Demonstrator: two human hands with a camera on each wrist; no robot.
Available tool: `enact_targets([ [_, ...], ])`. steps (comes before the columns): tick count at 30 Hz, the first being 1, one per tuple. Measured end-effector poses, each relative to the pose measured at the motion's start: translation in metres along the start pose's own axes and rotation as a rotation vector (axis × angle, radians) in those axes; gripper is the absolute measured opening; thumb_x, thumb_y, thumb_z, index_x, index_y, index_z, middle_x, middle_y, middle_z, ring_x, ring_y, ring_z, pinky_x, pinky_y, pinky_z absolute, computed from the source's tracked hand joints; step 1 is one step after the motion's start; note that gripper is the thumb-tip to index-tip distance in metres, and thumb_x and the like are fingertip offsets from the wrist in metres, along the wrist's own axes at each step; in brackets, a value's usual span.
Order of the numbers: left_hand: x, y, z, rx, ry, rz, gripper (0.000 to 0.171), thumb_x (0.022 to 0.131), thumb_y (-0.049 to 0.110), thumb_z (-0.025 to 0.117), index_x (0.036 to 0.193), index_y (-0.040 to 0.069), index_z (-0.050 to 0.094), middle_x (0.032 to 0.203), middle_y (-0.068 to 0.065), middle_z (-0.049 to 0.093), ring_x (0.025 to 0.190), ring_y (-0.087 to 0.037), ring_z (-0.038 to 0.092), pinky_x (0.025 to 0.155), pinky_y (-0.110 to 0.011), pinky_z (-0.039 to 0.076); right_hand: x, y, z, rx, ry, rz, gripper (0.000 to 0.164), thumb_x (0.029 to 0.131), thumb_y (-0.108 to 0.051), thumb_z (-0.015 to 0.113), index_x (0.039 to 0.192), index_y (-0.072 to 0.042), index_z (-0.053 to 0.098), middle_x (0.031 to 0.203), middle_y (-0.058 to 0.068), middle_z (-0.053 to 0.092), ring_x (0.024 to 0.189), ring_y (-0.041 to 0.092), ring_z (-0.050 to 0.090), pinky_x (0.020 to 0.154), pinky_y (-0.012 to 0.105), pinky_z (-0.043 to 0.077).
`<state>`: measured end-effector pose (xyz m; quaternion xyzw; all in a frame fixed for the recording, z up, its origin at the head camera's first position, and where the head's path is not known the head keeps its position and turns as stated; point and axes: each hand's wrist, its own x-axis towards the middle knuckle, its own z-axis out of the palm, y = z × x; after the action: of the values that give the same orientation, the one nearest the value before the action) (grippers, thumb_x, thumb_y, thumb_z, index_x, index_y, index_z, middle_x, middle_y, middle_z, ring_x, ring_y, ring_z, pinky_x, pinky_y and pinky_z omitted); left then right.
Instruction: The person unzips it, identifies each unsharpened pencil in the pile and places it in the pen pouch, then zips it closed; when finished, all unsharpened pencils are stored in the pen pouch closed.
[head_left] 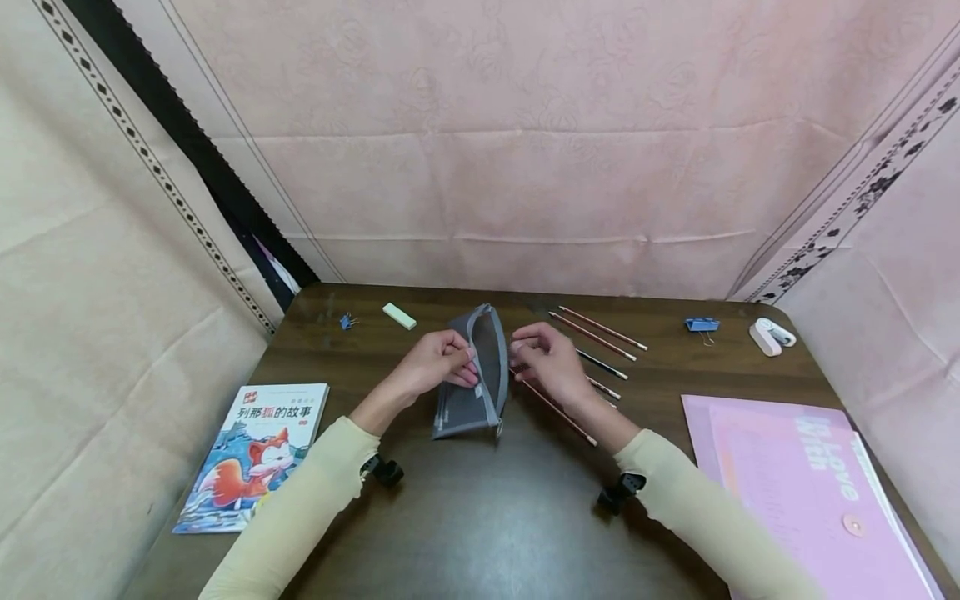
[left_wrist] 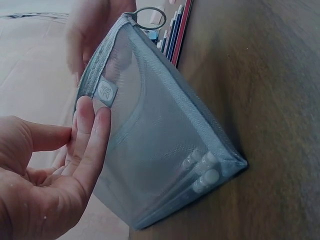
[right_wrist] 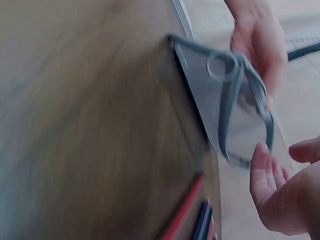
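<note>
A grey mesh zip pouch (head_left: 463, 417) stands on the table with its zipped mouth spread apart. My left hand (head_left: 438, 362) pinches one edge of that mouth between thumb and fingers. Through the mesh in the left wrist view, several white pencil ends (left_wrist: 206, 175) show at the bottom of the pouch. My right hand (head_left: 551, 362) is beside the opposite edge, thumb apart from the fingers and nothing held. In the right wrist view its fingertips (right_wrist: 260, 155) lie close to the pouch rim; contact is unclear. Under and beyond this hand lie several loose pencils (head_left: 606, 323).
On the left are a fox storybook (head_left: 251, 467), a small blue binder clip (head_left: 347, 321) and a pale green eraser-like block (head_left: 399, 316). To the right lie a larger blue binder clip (head_left: 702, 325), a white stapler-like object (head_left: 768, 337) and pink folders (head_left: 795, 492). Cloth curtains (head_left: 510, 208) enclose the table.
</note>
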<state>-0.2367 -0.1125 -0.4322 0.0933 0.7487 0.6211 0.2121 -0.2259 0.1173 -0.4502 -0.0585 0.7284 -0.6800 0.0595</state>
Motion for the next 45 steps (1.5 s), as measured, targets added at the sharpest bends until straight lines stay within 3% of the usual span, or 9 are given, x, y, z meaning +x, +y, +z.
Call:
enact_targets([
  [2,-0.001,0.0,-0.001,0.001,0.005,0.004,0.019,0.098,0.014,0.055,0.105,-0.003,0.054,0.088,-0.019,0.069,0.077,-0.027,0.073,0.077,-0.041,0.062,-0.001,0.0,-0.014,-0.001,0.03,-0.027,0.028,0.094,-0.017,0.062,0.119,-0.004,0.057,0.111,0.029,0.06,0.093,0.041,0.066,0.076,0.054,0.059],
  [7,-0.004,0.0,-0.005,0.003,0.01,0.007,0.018,0.098,0.014,0.055,0.105,-0.003,0.054,0.089,-0.02,0.069,0.077,-0.026,0.073,0.077,-0.041,0.062,-0.005,0.002,-0.048,-0.078,0.097,-0.062,0.031,0.093,-0.024,0.065,0.117,-0.006,0.058,0.108,0.024,0.063,0.082,0.023,0.071,0.075,0.053,0.059],
  [10,-0.004,-0.001,-0.007,0.002,0.009,0.013,0.019,0.098,0.014,0.055,0.106,-0.003,0.054,0.089,-0.02,0.069,0.077,-0.026,0.073,0.077,-0.042,0.062,-0.007,0.006,-0.065,-0.159,0.1,-0.07,0.032,0.091,-0.026,0.066,0.116,-0.008,0.059,0.106,0.018,0.066,0.082,0.025,0.071,0.072,0.05,0.06],
  [13,-0.004,-0.001,-0.008,0.001,0.014,0.013,0.018,0.098,0.014,0.055,0.106,-0.003,0.054,0.089,-0.02,0.069,0.077,-0.026,0.073,0.078,-0.042,0.062,-0.008,0.011,-0.078,-0.329,0.061,-0.104,0.028,0.089,-0.022,0.069,0.115,-0.014,0.061,0.099,0.012,0.068,0.082,0.031,0.068,0.067,0.042,0.061],
  [17,-0.003,-0.002,-0.008,-0.001,0.018,0.009,0.018,0.098,0.014,0.055,0.105,-0.002,0.054,0.088,-0.019,0.069,0.076,-0.026,0.072,0.078,-0.042,0.062,-0.01,0.017,-0.089,-0.637,0.009,-0.178,0.038,0.084,-0.014,0.074,0.118,-0.021,0.062,0.088,0.005,0.067,0.073,0.021,0.062,0.062,0.03,0.054],
  [20,-0.003,-0.003,-0.009,-0.006,0.011,0.008,0.019,0.098,0.014,0.055,0.105,-0.003,0.053,0.088,-0.018,0.069,0.076,-0.026,0.072,0.077,-0.041,0.062,-0.011,0.021,-0.092,-0.788,-0.008,-0.22,0.042,0.081,-0.012,0.077,0.119,-0.021,0.064,0.082,0.001,0.065,0.071,0.015,0.061,0.064,0.027,0.05],
  [30,-0.005,-0.003,-0.011,0.023,0.008,0.0,0.019,0.098,0.015,0.054,0.106,-0.002,0.053,0.089,-0.019,0.069,0.077,-0.027,0.072,0.077,-0.042,0.062,-0.009,0.029,-0.085,-1.024,-0.07,-0.333,0.035,0.078,-0.009,0.078,0.11,-0.021,0.072,0.078,-0.005,0.065,0.068,0.009,0.058,0.061,0.028,0.05],
  [45,-0.006,-0.008,-0.011,0.003,0.009,-0.009,0.019,0.098,0.015,0.054,0.106,-0.002,0.053,0.089,-0.02,0.068,0.077,-0.028,0.073,0.077,-0.042,0.062,-0.009,0.034,-0.084,-1.134,-0.045,-0.342,0.028,0.079,-0.009,0.076,0.103,-0.022,0.075,0.081,-0.005,0.071,0.07,0.009,0.062,0.059,0.031,0.052],
])
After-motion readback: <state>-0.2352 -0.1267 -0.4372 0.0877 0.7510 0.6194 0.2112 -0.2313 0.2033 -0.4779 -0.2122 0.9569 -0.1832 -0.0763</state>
